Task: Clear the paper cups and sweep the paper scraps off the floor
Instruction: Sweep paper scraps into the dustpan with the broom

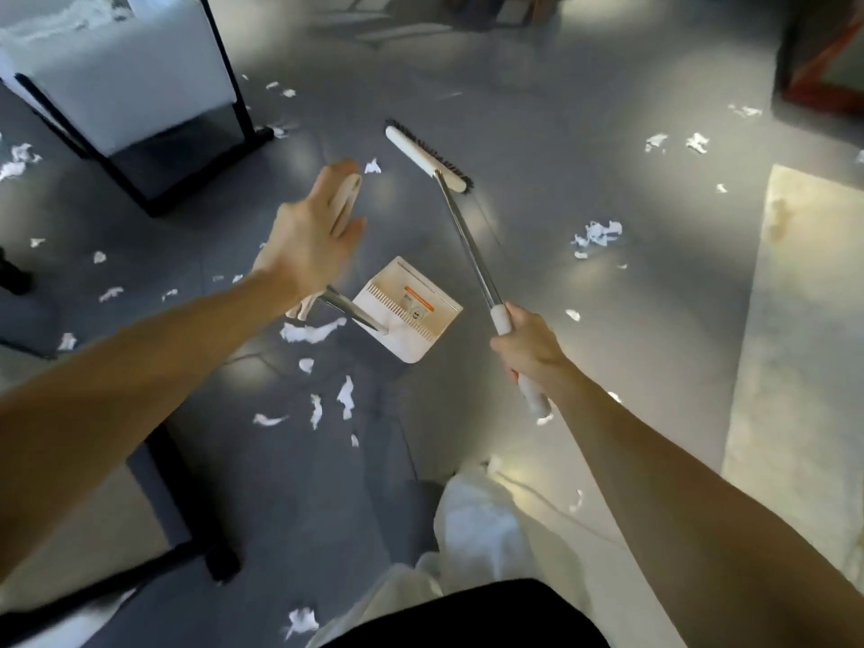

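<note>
My right hand (523, 350) grips the white grip of a broom whose metal handle (467, 245) slants up to its white head with dark bristles (428, 154) on the grey floor. A white dustpan (411, 311) stands on the floor between my arms. Its metal handle runs up behind my left hand (311, 240), and the white handle end (351, 194) shows by my straight fingers. I cannot tell whether the fingers touch it. White paper scraps lie scattered: a cluster (313, 332) beside the dustpan, more (346, 397) nearer me, and others (598, 236) to the right. No paper cups are in view.
A white bag in a black frame (117, 86) stands at the upper left. A pale rug (804, 320) covers the right side. A black furniture leg (182, 507) is at the lower left, a red-edged object (823, 77) at the upper right, and a thin cable (551, 502) crosses the floor near my legs.
</note>
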{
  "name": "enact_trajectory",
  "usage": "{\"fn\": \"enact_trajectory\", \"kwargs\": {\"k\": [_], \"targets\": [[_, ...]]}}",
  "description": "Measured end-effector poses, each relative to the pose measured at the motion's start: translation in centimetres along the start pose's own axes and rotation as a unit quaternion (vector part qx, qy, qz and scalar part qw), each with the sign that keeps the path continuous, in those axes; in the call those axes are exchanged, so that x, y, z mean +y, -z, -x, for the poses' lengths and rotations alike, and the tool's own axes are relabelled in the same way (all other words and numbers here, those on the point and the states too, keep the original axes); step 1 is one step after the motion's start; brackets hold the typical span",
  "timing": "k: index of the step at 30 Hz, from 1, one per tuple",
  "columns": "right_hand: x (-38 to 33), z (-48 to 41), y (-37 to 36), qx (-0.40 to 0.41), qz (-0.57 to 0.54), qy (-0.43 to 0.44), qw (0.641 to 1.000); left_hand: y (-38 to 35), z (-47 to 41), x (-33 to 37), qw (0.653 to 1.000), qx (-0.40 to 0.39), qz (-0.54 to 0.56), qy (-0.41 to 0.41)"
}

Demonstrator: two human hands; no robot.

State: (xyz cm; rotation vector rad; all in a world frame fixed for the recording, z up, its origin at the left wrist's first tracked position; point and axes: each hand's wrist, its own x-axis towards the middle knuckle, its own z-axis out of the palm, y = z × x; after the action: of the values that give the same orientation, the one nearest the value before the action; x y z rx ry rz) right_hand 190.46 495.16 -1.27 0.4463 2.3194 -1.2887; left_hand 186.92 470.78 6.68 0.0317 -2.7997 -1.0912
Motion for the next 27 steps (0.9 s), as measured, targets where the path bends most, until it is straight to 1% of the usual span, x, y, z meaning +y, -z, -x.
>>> {"fn": "enact_trajectory", "kwargs": {"k": [3, 7, 13, 16, 18, 20, 23, 27], "targets": [[-5.4, -10.3, 1.5, 0.001, 0.001, 0.003, 1.0, -0.4, -11.2, -1.5, 1.0, 0.015, 0.001, 0.018], [-13.0, -26.0, 3.8, 0.012, -0.035, 0.002, 0.999, -2.1, -27.0, -3.9, 0.999, 0.042, 0.002, 0.016], [-27.4, -45.1, 8.3, 0.015, -0.031, 0.015, 0.999, -1.8, -49.2, -5.6, 0.997, 0.07, -0.02, 0.005], [-33.9, -54.0, 8.1, -0.012, -0.027, 0.007, 1.0, -1.3, -58.7, -7.9, 0.997, 0.075, -0.013, 0.009], [-38.3, -60.0, 7.3, -0.033, -0.012, 0.014, 0.999, -1.2, -65.6, -10.4, 0.998, 0.062, -0.004, 0.019], [-42.7, -66.4, 6.5, -0.059, -0.021, 0.017, 0.998, -1.3, -73.2, -13.0, 0.998, 0.058, 0.001, 0.024], [-50.2, -76.9, 5.5, -0.07, -0.023, 0.038, 0.997, -1.2, -85.2, -16.6, 0.996, 0.083, 0.013, 0.027], [-60.5, -88.7, 5.3, -0.077, 0.0, 0.052, 0.996, 1.2, -100.0, -19.7, 0.996, 0.078, 0.011, 0.034]]}}
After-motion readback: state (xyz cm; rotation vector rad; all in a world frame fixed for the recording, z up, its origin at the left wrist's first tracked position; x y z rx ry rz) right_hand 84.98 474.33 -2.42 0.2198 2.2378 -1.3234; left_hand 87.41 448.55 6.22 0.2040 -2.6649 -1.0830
